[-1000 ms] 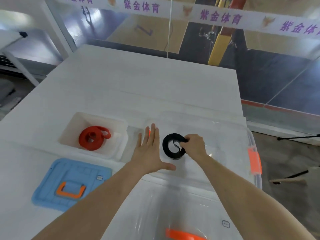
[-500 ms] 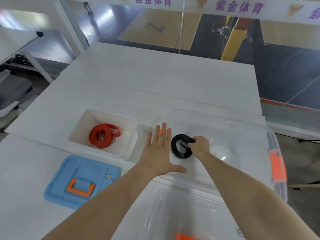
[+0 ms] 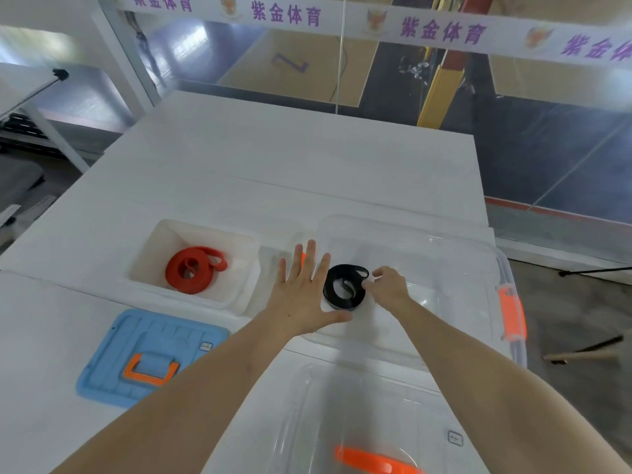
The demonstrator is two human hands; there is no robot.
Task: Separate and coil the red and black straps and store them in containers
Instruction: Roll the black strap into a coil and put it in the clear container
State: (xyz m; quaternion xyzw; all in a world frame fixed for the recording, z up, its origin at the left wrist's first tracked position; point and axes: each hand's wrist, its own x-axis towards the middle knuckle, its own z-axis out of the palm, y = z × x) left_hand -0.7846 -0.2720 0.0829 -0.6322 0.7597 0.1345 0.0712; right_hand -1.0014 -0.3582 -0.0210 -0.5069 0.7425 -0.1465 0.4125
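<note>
A coiled red strap (image 3: 191, 270) lies in the white box (image 3: 160, 241) left of centre. The coiled black strap (image 3: 343, 285) sits inside the clear container (image 3: 478, 289) near its left wall. My right hand (image 3: 386, 287) is inside that container, its fingertips pinched on the black coil's right edge. My left hand (image 3: 302, 292) is flat and spread, fingers apart, resting over the clear container's left rim beside the coil, thumb under the coil's near side.
A blue lid with an orange handle (image 3: 150, 357) lies on the white table in front of the white box. A clear lid with an orange handle (image 3: 369, 439) lies nearest me. The table's right edge drops to the floor beyond the clear container.
Both hands stay at the black coil in the clear container; the coil has settled a little lower. The view has shifted slightly; the red strap is unchanged.
</note>
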